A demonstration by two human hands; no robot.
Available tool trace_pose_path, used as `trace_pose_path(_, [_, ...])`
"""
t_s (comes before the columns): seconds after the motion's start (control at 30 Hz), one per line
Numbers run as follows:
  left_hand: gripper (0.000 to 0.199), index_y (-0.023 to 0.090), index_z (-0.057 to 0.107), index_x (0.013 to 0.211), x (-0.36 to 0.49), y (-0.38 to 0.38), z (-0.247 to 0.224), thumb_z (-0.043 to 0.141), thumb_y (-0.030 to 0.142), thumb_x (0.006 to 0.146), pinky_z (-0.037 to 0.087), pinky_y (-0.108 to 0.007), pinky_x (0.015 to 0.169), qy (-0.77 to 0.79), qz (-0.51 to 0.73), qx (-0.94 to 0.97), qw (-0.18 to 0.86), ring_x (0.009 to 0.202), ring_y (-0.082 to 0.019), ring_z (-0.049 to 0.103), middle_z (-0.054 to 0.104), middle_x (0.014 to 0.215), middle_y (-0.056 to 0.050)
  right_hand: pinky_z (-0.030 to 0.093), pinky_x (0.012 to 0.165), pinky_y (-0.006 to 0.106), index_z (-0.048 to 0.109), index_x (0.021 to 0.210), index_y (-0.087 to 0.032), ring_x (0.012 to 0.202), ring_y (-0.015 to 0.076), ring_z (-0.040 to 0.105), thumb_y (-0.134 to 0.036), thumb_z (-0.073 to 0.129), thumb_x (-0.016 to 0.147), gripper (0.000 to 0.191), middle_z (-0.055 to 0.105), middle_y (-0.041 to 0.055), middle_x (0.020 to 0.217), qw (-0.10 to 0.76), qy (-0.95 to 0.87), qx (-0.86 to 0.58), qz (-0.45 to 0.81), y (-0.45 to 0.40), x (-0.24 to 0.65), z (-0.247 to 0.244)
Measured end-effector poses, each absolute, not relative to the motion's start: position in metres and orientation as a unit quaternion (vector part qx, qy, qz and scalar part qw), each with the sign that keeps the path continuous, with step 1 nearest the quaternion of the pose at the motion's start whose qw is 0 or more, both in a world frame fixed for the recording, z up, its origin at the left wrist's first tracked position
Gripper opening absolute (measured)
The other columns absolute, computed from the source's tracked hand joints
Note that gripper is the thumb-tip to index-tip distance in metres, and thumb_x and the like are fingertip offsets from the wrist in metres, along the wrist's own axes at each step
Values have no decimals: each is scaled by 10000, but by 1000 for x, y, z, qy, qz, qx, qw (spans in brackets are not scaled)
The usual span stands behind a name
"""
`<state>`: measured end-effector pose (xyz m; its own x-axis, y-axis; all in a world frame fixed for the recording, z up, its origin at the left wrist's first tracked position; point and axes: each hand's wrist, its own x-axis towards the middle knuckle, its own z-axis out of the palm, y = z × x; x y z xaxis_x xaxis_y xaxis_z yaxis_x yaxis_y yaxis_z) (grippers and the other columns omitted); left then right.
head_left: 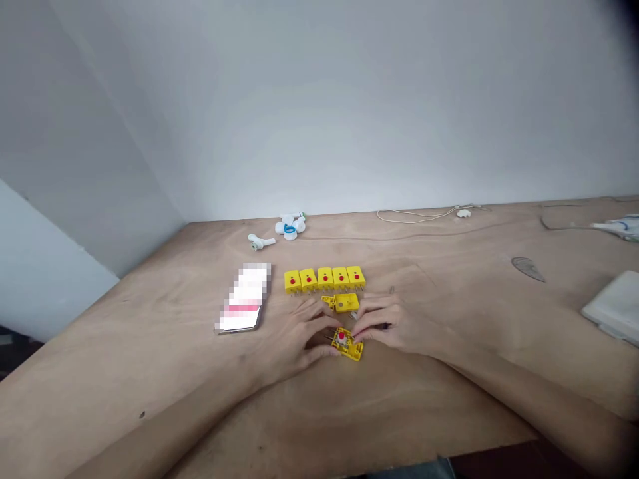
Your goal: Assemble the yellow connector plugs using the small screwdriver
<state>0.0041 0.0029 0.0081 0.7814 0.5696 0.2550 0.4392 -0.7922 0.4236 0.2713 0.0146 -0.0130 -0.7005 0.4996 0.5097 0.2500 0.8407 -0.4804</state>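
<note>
My left hand [302,336] grips the left side of an open yellow plug housing [355,351] between thumb and fingers, low over the table. Inside the housing sits a part with a red button [342,336], and thin metal pins stick out to the left. My right hand [388,322] has its fingertips pinched at the housing's right edge; whatever is between them is too small to make out. Just beyond the fingers lies another yellow housing half [347,303], hollow side up. A small silvery piece [354,315] shows beside the right fingers.
Several yellow plugs with red buttons [325,278] stand in a row behind my hands. A phone [244,299] lies to the left. White fittings [290,229] and a thin cord [419,218] are near the wall. At the right edge is a white box [616,307].
</note>
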Motion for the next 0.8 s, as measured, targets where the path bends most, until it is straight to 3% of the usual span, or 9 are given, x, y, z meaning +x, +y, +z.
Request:
trace_pose_path(0.4, [309,282,611,1313,2,4,9,551,357,1019,426,-418,1044,245,176,930,208,1187,-266,556,626,1264,-68,481,671,278,806,939,-236,737,148,623,-259,664,952,144,710,30,833,332,-906,-197,173,12,271,-13])
trace_pose_path(0.8, [349,290,606,1348,2,6,9,552,373,1013,426,-441,1049,236,167,933,214,1190,-282,543,611,1264,-81,492,746,293,732,918,-182,824,162,638,-207,594,990,158,709,46,891,306,-906,-229,182,-1,263,-5])
